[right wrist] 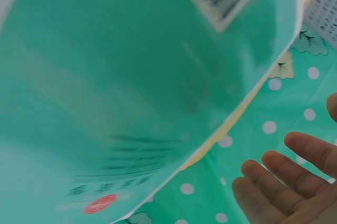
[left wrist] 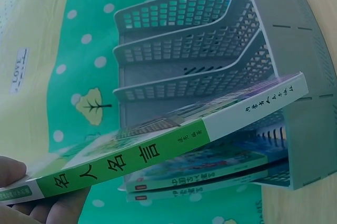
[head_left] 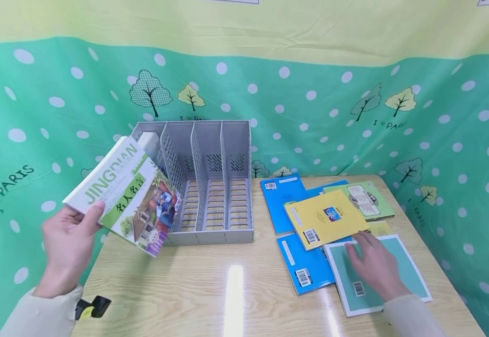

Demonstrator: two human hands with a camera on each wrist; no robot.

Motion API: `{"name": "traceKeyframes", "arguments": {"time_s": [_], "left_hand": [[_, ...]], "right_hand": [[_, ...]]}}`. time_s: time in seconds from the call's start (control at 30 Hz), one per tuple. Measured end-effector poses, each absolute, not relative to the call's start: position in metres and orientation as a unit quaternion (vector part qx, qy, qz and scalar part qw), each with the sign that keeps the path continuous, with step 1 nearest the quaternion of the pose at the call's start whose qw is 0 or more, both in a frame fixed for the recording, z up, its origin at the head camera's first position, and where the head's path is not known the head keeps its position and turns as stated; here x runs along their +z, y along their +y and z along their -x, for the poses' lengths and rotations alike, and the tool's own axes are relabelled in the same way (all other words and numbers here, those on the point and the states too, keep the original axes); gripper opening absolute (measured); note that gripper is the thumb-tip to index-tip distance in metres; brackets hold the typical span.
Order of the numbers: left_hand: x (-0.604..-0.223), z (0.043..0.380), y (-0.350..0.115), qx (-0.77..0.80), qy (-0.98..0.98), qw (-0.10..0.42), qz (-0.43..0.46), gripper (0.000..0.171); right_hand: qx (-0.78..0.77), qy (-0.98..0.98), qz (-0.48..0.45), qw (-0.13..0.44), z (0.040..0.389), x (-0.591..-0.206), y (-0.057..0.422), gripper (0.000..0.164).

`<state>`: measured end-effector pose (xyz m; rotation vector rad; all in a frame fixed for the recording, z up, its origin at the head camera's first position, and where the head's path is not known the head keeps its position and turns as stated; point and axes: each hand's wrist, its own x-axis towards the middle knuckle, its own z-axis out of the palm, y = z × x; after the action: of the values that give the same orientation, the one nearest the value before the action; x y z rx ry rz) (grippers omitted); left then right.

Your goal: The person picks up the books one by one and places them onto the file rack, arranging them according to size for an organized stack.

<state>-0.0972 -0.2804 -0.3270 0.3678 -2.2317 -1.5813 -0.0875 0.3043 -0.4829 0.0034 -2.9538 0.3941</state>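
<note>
My left hand (head_left: 69,241) grips a white and green paperback book (head_left: 122,196) by its spine end, thumb on the cover. It is tilted in front of the leftmost slot of a grey file rack (head_left: 210,238). In the left wrist view the book's green-and-white spine (left wrist: 126,166) faces the camera, above two thin books (left wrist: 200,176) in that slot. My right hand (head_left: 376,267) is over a teal book (head_left: 404,262) with a white border, fingertips near the edge of a yellow book (head_left: 328,217). In the right wrist view its fingers (right wrist: 305,155) look extended, holding nothing.
Blue books (head_left: 284,196) and a green book (head_left: 362,199) lie overlapping beneath and around the yellow one, on the right of the wooden table (head_left: 185,290). The rack's three right slots show bare slatted floors. A polka-dot cloth (head_left: 311,121) hangs behind.
</note>
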Motion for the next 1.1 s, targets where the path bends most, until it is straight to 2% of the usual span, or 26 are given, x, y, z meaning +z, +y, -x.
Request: {"name": "traceKeyframes", "arguments": {"time_s": [0.43,0.8,0.93,1.1], "left_hand": [[-0.330,0.105,-0.287,-0.527,-0.807,0.214,-0.160,0.037],[-0.330,0.112,-0.290,-0.530,-0.800,0.235,-0.156,0.034],[-0.331,0.113,-0.291,-0.531,-0.797,0.246,-0.151,0.033],[-0.331,0.116,-0.294,-0.531,-0.796,0.234,-0.171,0.034]], "right_hand": [[0.129,-0.990,0.049,0.039,0.077,-0.500,0.332,0.056],[0.109,-0.994,0.027,0.000,0.049,-0.515,0.352,0.057],[0.099,-0.995,0.016,-0.018,0.042,-0.516,0.356,0.064],[0.082,-0.995,-0.008,-0.058,0.034,-0.512,0.360,0.078]]}}
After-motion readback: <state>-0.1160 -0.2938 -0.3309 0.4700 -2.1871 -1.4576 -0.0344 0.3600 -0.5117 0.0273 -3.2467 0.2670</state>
